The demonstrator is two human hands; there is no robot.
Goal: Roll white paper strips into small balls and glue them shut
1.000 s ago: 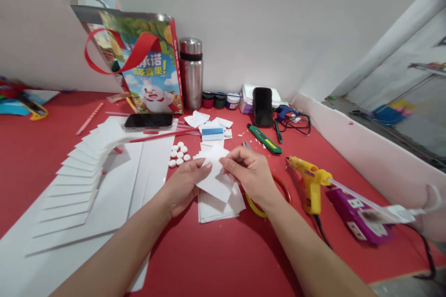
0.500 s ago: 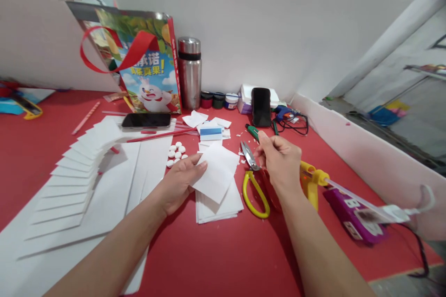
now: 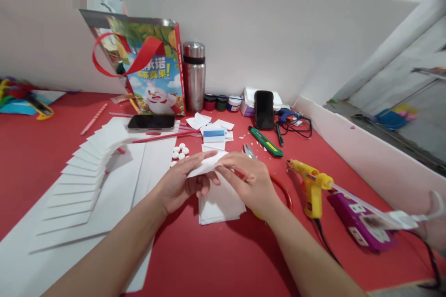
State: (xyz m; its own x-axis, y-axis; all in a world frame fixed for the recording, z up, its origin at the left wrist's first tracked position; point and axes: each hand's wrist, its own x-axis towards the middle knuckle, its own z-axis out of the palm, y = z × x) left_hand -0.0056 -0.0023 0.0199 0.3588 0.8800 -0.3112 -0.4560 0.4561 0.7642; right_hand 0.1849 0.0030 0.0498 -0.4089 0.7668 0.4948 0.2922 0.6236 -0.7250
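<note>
My left hand [image 3: 179, 183] and my right hand [image 3: 249, 181] meet over the red table [image 3: 216, 260], both pinching one small white paper square [image 3: 206, 166] that is held nearly flat above a stack of white paper squares [image 3: 219, 204]. The left hand's fingers curl under the piece; the right hand's fingertips press its right edge. Scissors with a yellow and red handle [image 3: 280, 185] lie under and behind my right hand, their blades [image 3: 248, 150] poking out beyond it.
A staircase model of white board [image 3: 83, 171] sits at left, with small white discs [image 3: 179, 152], a phone [image 3: 151, 122], a printed bag [image 3: 149, 69] and a steel flask [image 3: 194, 76] behind. A green knife [image 3: 265, 141], yellow glue gun [image 3: 310, 183] and purple box [image 3: 358, 222] lie at right.
My right hand left the scissors area and came back left to the paper square. The square, which tilted toward me in my left hand, is now held flatter between both hands.
</note>
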